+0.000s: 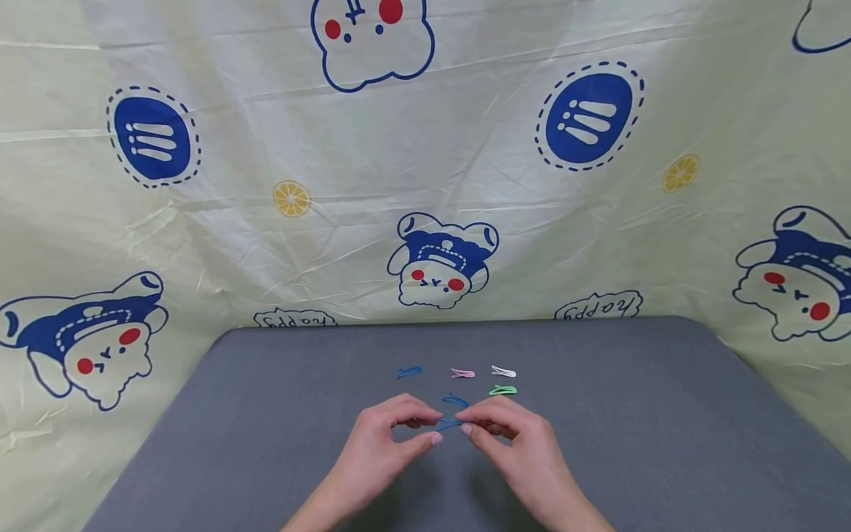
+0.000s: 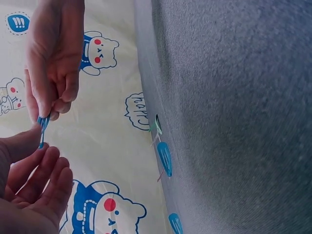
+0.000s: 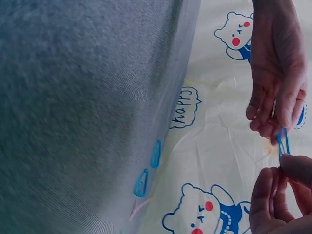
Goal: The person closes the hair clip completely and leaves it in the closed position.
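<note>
Right hand (image 1: 525, 437): grip pinching slender, two-pronged blue hair clip (image 1: 455, 423)
Left hand (image 1: 375, 437): grip parted at prongs; cannot tell if holding

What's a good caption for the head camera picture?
Right hand pinching a blue hair clip, left hand at its spread end, five clips beyond.

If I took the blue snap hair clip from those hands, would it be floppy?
The blue snap hair clip would probably feel stiff: it sticks out straight from the right hand. It's likely light too, being so thin.
</note>
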`<state>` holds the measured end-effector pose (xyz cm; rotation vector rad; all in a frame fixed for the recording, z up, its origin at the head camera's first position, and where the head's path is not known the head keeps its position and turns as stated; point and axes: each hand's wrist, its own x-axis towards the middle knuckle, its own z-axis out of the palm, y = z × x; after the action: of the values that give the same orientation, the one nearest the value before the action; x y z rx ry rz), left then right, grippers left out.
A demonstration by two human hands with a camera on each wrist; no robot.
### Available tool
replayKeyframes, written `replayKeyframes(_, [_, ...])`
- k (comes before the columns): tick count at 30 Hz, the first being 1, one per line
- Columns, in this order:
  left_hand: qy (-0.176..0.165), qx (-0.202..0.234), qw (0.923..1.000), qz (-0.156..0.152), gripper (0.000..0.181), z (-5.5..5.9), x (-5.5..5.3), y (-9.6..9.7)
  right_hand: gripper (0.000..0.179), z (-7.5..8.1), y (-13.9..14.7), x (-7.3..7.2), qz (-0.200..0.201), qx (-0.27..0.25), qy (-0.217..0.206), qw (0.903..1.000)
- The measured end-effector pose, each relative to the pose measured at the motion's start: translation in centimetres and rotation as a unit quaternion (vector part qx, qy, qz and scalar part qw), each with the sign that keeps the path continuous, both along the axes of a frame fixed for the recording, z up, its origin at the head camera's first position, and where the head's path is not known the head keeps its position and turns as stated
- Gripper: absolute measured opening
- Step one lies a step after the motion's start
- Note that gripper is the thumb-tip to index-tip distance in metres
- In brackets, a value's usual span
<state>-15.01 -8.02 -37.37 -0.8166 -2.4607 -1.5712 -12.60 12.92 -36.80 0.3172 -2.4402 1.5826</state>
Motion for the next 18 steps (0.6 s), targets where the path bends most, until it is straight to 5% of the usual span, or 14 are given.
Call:
replayKeyframes(13, [0.025,0.058,0.9976,0.028,0.012,-0.1,0.4,0.4,0.012,-1.6,-0.5,0.0,0.025,-0.103,0.059,0.9926])
replayKeyframes(18, [0.044,0.068,0.9961,0.034,0.012,-0.3,0.4,0.5,0.013,-1.7,-0.8,0.2,0.014,-0.121,0.039,0.9917])
